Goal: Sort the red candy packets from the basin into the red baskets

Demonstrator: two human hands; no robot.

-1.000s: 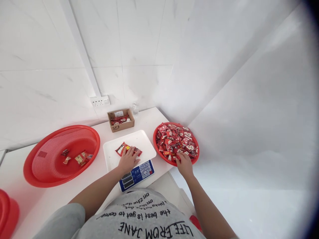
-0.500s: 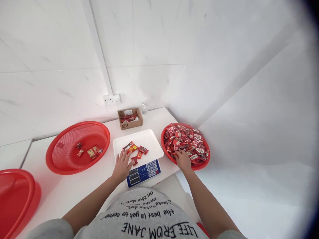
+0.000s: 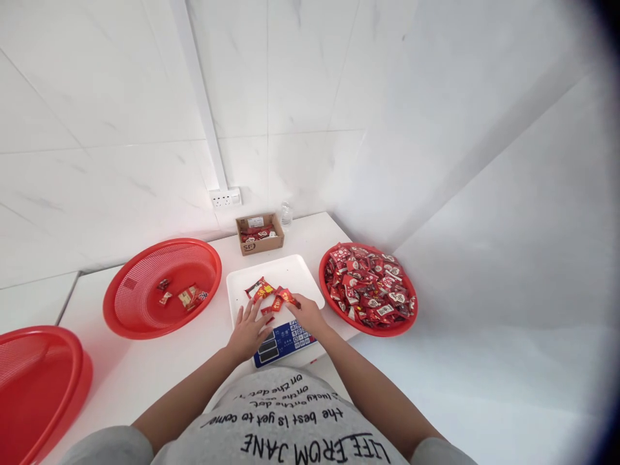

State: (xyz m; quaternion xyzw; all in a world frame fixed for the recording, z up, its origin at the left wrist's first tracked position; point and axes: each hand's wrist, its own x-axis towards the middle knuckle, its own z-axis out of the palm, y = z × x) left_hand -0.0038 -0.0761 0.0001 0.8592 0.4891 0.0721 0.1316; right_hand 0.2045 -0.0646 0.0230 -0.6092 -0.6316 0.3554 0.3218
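Small red candy packets (image 3: 264, 290) lie in a little heap on the white plastic tray (image 3: 300, 274) of the blue weighing scale (image 3: 285, 339). Half a second ago the right hand (image 3: 306, 314) was over in the round red basket full of candy (image 3: 364, 330). Now it has come across to the tray, and its fingertips pinch one more red packet (image 3: 289, 298) at the edge of the heap. So the heap looks to be growing. The left hand (image 3: 249, 329) lies flat at the tray's near edge, fingers spread, holding nothing. A red mesh basket (image 3: 140, 313) with a few candies sits well apart on the left.
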